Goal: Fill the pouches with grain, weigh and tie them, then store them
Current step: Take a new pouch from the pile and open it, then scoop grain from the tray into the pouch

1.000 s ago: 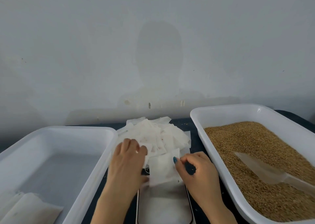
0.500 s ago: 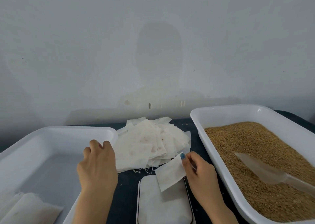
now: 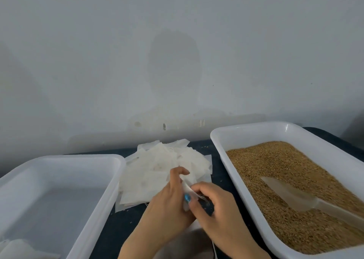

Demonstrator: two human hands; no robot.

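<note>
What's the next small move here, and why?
Probably spread the mouth of the pouch open. The left hand and the right hand both pinch this one pouch between them, and it looks unfilled. The scoop lies unheld in the grain, so opening likely comes before scooping.

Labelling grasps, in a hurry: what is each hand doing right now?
Left hand: pinching a white pouch.
Right hand: pinching the same pouch.
</note>
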